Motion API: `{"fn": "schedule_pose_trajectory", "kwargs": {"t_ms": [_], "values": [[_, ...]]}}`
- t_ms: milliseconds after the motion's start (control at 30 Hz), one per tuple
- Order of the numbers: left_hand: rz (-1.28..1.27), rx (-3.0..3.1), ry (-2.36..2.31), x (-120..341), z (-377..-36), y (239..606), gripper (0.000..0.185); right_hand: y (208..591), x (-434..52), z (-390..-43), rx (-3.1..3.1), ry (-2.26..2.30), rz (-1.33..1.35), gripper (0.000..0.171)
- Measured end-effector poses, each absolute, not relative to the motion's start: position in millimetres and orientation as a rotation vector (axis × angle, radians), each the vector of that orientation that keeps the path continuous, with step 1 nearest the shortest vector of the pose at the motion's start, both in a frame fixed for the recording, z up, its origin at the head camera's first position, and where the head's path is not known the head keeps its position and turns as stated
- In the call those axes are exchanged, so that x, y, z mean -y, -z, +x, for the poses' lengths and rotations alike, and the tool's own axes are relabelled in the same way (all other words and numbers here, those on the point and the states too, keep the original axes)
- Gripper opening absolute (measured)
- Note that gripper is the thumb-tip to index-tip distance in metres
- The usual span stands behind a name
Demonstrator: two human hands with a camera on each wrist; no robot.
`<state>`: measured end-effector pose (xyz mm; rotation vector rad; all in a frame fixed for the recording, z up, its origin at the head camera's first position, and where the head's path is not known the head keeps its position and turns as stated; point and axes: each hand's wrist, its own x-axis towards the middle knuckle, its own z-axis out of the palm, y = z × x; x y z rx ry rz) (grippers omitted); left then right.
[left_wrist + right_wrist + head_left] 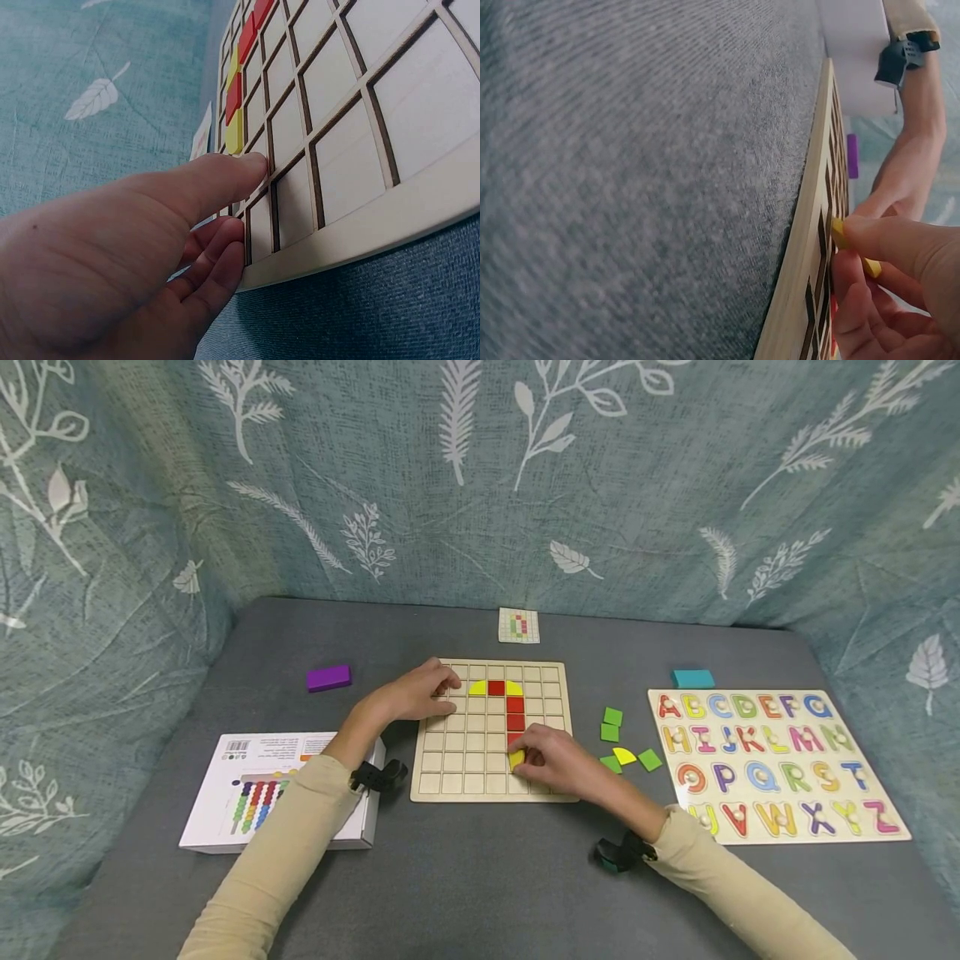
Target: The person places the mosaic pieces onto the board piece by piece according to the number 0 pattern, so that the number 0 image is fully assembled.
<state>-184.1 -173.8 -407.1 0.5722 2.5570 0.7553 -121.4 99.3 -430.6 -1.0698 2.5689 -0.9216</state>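
My right hand pinches a yellow piece between thumb and fingers, low over the wooden grid board, just below a column of red squares. Most of that piece is covered by the fingers. Along the board's upper row, a red square sits between two yellow quarter-circles. My left hand rests on the board's left side. In the left wrist view its thumb lies over the grid cells, with the other fingers bent near the edge.
Loose green squares and a yellow quarter-circle lie right of the board. Farther right are an alphabet board and a teal block. A pattern card lies behind; a purple block and white box are left.
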Motion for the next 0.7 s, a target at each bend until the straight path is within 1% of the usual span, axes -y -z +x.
{"fn": "schedule_pose_trajectory", "kwargs": {"t_ms": [467,700], "values": [[0.573,-2.556,-0.757,173.0,-184.0,406.4,0.038,430.2,-99.8,-123.8,-2.63,0.833,-1.122,0.02],[0.574,-2.561,-0.754,173.6,-183.7,407.6,0.039,430.8,-98.5,-125.1,-2.677,0.731,-1.23,0.02]]}}
